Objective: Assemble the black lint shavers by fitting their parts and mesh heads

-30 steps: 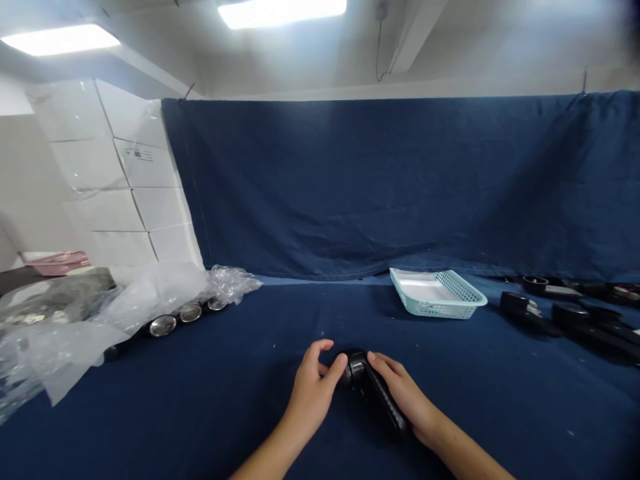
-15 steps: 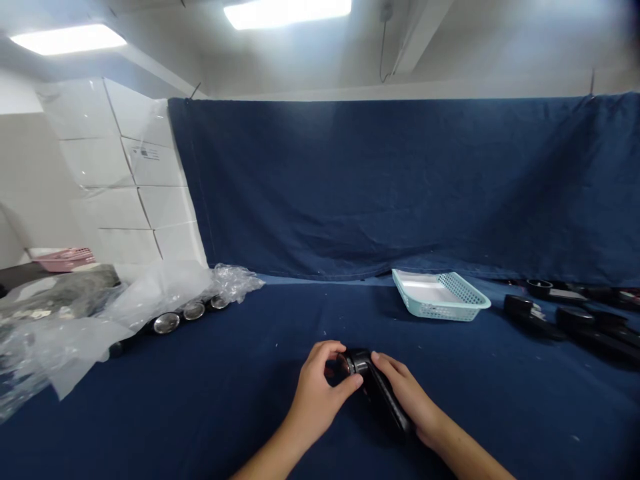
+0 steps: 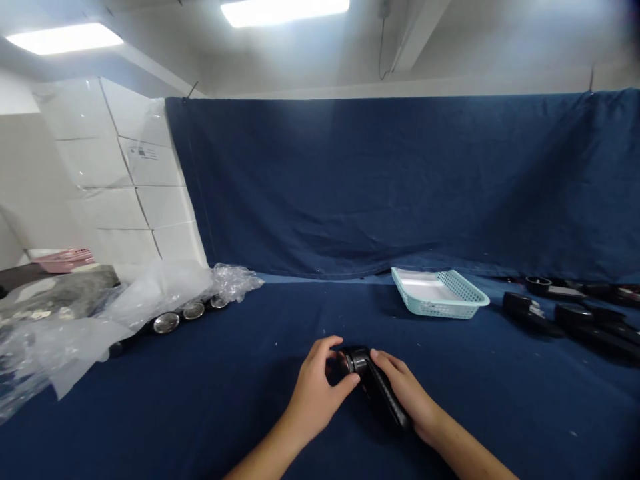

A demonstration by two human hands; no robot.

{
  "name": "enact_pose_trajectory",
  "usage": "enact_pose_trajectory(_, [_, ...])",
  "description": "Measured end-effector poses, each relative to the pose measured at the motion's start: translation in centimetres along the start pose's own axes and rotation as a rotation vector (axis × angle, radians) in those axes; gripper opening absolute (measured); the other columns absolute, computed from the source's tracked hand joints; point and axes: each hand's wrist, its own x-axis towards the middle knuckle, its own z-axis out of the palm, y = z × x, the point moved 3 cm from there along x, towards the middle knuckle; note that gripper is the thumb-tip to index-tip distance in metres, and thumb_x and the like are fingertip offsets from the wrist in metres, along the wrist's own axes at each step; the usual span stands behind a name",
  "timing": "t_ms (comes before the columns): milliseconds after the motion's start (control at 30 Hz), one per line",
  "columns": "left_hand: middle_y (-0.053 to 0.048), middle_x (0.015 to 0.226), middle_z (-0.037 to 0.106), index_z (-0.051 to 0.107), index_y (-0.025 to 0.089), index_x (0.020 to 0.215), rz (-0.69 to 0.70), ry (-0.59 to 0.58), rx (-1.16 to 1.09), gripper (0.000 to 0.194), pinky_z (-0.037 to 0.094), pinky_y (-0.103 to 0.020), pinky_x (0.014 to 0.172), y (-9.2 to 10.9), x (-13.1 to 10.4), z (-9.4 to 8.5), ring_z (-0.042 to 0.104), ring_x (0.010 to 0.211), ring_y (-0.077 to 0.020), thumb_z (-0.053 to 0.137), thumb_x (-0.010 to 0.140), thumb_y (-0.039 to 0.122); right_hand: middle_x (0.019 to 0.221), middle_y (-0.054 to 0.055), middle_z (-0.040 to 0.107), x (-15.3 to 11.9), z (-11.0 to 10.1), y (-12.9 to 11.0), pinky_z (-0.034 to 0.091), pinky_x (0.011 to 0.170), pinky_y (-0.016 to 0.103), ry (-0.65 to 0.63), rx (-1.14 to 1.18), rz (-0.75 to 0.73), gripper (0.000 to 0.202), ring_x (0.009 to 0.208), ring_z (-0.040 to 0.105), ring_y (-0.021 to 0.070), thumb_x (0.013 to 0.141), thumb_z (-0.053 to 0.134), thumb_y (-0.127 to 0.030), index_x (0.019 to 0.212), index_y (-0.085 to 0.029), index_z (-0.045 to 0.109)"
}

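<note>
A black handheld device (image 3: 384,395) with a round head and an angled handle is held low over the blue cloth. My right hand (image 3: 406,393) wraps its handle, thumb resting near the joint of the head. Around the round head (image 3: 354,360), which has a coppery rim on its left side, my left hand (image 3: 317,385) is cupped with thumb and forefinger apart. The left fingertips lie very close to the head; whether any of them still touches it is hard to make out. Its front face is turned left and partly hidden by the fingers.
A light-blue perforated basket (image 3: 440,308) with white sheets inside stands at the back. Several black devices (image 3: 531,315) lie at right. At left, clear plastic wrap (image 3: 165,287) partly covers round-faced black items (image 3: 166,323), beside stacked white boxes (image 3: 125,193). A blue curtain (image 3: 350,180) hangs behind.
My left forefinger has lifted slightly and the thumb has drawn back a little from the device's head. My right hand keeps its hold. The view has shifted slightly.
</note>
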Motion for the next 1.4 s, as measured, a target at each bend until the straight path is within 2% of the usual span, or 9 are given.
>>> enact_pose_trajectory(100, [-0.007,0.123,0.057,0.051,0.024,0.122,-0.037,-0.002,-0.001,0.046,0.051,-0.033,0.083,-0.2,0.1,0.1,0.061,0.100,-0.0212,0.065,0.079,0.033,0.099,0.004,0.073,0.0,0.0,0.0,0.043,0.090,0.031,-0.020,-0.005,-0.024,0.052,0.104,0.062,0.0261,0.078,0.061,-0.060,0.107,-0.019,0.070])
enact_pose_trajectory(233, [-0.008,0.114,0.063,0.056,0.021,0.115,-0.153,-0.016,0.017,0.036,0.052,-0.030,0.069,-0.9,0.3,0.5,0.064,0.074,-0.0169,0.053,0.087,0.043,0.094,0.005,0.073,0.2,0.2,0.1,0.045,0.086,0.032,-0.060,-0.013,-0.039,0.052,0.099,0.063,0.0261,0.079,0.058,-0.060,0.108,-0.019,0.069])
enact_pose_trajectory(333, [-0.007,0.106,0.067,0.058,0.020,0.111,-0.167,-0.027,0.020,0.035,0.051,-0.030,0.069,-1.1,0.3,0.6,0.063,0.068,-0.0158,0.055,0.086,0.044,0.094,0.005,0.073,0.3,0.2,0.1,0.046,0.080,0.032,-0.078,-0.018,-0.039,0.052,0.092,0.064,0.0253,0.080,0.057,-0.061,0.109,-0.019,0.069])
enact_pose_trajectory(533, [-0.008,0.116,0.063,0.055,0.021,0.116,-0.124,-0.026,-0.042,0.041,0.052,-0.029,0.071,-1.1,0.3,0.5,0.064,0.082,-0.0183,0.065,0.078,0.034,0.095,0.005,0.073,0.4,0.1,0.2,0.046,0.083,0.031,-0.065,-0.003,-0.058,0.050,0.095,0.063,0.0248,0.080,0.057,-0.060,0.106,-0.019,0.069])
enact_pose_trajectory(633, [-0.009,0.128,0.055,0.049,0.024,0.124,-0.095,-0.032,-0.043,0.055,0.052,-0.028,0.071,-0.9,0.2,0.4,0.062,0.094,-0.0205,0.069,0.072,0.025,0.092,0.005,0.073,0.5,0.0,0.3,0.045,0.084,0.031,-0.035,0.004,-0.041,0.051,0.094,0.064,0.0247,0.079,0.058,-0.061,0.105,-0.019,0.070])
enact_pose_trajectory(733, [-0.009,0.134,0.051,0.046,0.025,0.130,-0.090,-0.019,0.005,0.064,0.052,-0.031,0.075,-1.0,0.1,0.4,0.061,0.096,-0.0216,0.071,0.072,0.031,0.095,0.005,0.073,0.5,0.0,0.3,0.044,0.086,0.030,-0.010,-0.003,-0.046,0.051,0.099,0.062,0.0255,0.078,0.060,-0.061,0.105,-0.018,0.070])
enact_pose_trajectory(933, [-0.007,0.108,0.066,0.056,0.021,0.115,-0.146,-0.002,0.014,0.037,0.051,-0.032,0.074,-1.2,0.4,0.4,0.063,0.073,-0.0168,0.056,0.085,0.042,0.088,0.003,0.072,0.3,0.3,-0.1,0.045,0.082,0.031,-0.068,-0.009,-0.070,0.049,0.091,0.063,0.0244,0.080,0.057,-0.060,0.102,-0.017,0.070])
enact_pose_trajectory(1200, [-0.007,0.125,0.058,0.050,0.025,0.123,-0.026,-0.034,0.063,0.047,0.052,-0.030,0.071,-0.3,0.3,0.0,0.062,0.095,-0.0206,0.063,0.078,0.028,0.085,0.003,0.071,0.2,0.2,-0.1,0.046,0.077,0.029,-0.044,0.008,-0.053,0.049,0.087,0.063,0.0230,0.079,0.058,-0.061,0.100,-0.019,0.070])
enact_pose_trajectory(1400, [-0.005,0.113,0.063,0.058,0.025,0.112,0.042,-0.069,0.077,0.039,0.052,-0.032,0.083,0.2,0.3,-0.3,0.062,0.098,-0.0205,0.066,0.074,0.021,0.084,0.004,0.071,0.2,0.3,-0.2,0.046,0.073,0.029,-0.062,0.001,-0.064,0.052,0.079,0.063,0.0215,0.078,0.057,-0.063,0.100,-0.018,0.071])
